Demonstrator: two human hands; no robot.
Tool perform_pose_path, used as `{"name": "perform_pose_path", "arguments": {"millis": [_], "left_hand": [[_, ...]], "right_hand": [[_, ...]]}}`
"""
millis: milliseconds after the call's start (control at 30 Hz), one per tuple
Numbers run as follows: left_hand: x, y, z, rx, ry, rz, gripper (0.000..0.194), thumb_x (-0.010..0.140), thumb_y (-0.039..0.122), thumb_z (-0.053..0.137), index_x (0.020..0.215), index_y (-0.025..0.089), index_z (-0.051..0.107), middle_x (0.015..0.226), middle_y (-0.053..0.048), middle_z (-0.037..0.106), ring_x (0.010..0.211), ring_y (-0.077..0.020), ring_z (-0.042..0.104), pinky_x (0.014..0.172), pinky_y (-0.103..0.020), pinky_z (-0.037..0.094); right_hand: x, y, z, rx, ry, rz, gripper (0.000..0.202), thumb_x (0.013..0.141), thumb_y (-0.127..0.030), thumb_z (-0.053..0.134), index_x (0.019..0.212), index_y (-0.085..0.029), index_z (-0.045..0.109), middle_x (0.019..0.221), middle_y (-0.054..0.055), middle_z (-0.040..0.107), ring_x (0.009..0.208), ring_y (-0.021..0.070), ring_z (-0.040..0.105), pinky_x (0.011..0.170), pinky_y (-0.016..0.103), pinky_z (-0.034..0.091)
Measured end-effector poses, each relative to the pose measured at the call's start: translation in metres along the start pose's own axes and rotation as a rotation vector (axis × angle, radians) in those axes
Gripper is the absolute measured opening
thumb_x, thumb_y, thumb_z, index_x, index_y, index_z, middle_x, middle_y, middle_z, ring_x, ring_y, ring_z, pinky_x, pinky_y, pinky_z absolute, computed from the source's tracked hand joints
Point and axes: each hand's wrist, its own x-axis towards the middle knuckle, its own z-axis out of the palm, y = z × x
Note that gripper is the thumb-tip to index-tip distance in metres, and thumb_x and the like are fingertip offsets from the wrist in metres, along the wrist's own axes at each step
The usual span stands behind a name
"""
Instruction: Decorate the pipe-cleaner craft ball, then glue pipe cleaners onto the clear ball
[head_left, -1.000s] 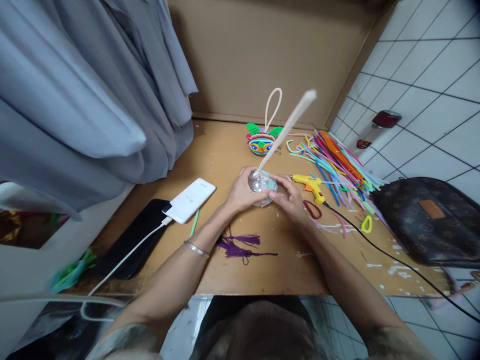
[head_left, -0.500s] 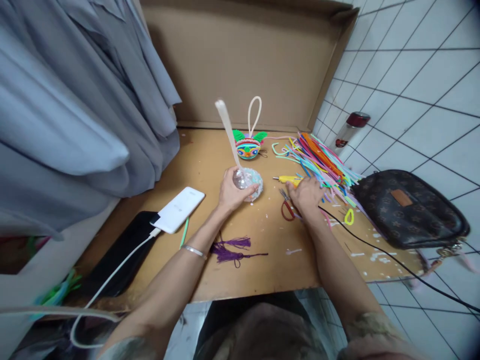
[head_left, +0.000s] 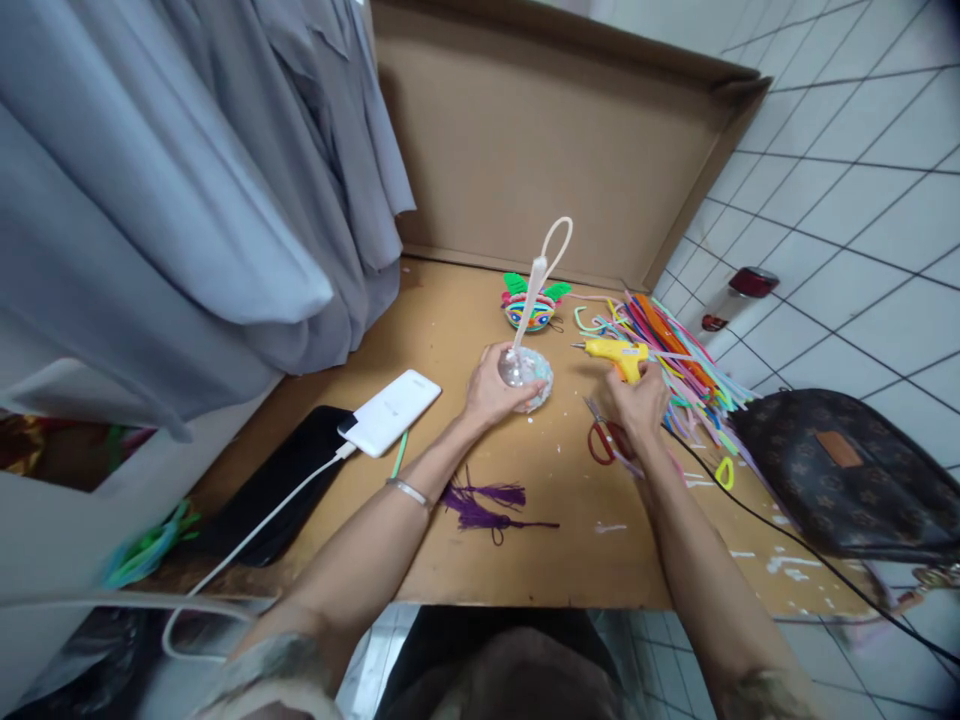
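Left grip [head_left: 491, 388]: the person's thumb and fingers curl around the clear ball.
Clear ball [head_left: 512, 374]: partly pastel-coated, a pale stem [head_left: 532, 300] rising from it; whether it touches the tabletop [head_left: 570, 560] cannot be told.
Right grip [head_left: 637, 403]: holding the yellow glue gun by its handle.
Glue gun [head_left: 609, 350]: right of the ball, nozzle aimed left.
Scissors [head_left: 601, 440]: red-handled, right of the ball, nearer the person.
Green-eared ornament [head_left: 529, 314]: beyond the ball.
Purple tassels [head_left: 484, 515]: on the ball's near side.
White device [head_left: 394, 412]: left of the ball.
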Motion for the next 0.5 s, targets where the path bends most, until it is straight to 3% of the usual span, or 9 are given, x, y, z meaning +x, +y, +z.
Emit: {"name": "perform_pose_path", "arguments": {"millis": [167,267,500], "left_hand": [[0.002,0.001,-0.001,0.005,0.005,-0.020,0.070,0.060,0.039,0.088,0.121,0.022,0.057,0.123,-0.010,0.066,0.113,-0.0295,0.065,0.101,-0.047,0.050],[0.003,0.002,-0.003,0.011,0.007,-0.039,0.071,0.059,0.039,0.088,0.121,0.022,0.057,0.124,-0.010,0.066,0.114,-0.0297,0.065,0.101,-0.047,0.051],[0.005,0.000,0.000,0.011,-0.014,-0.039,0.069,0.060,0.039,0.088,0.120,0.022,0.058,0.121,-0.009,0.066,0.112,-0.0288,0.065,0.100,-0.046,0.051]], "right_hand": [[0.005,-0.044,0.000,0.008,-0.012,-0.147,0.043,0.077,-0.051,0.055,0.101,-0.017,0.065,0.091,0.016,0.072,0.083,0.0305,0.064,0.070,0.035,0.043],[0.004,-0.060,0.005,0.020,0.003,-0.198,0.039,0.076,-0.050,0.055,0.096,-0.018,0.064,0.089,0.014,0.072,0.081,0.0296,0.064,0.069,0.035,0.042],[-0.008,-0.046,0.008,0.039,0.042,-0.226,0.037,0.075,-0.049,0.052,0.095,-0.020,0.063,0.086,0.012,0.070,0.079,0.0289,0.062,0.069,0.036,0.043]]}}
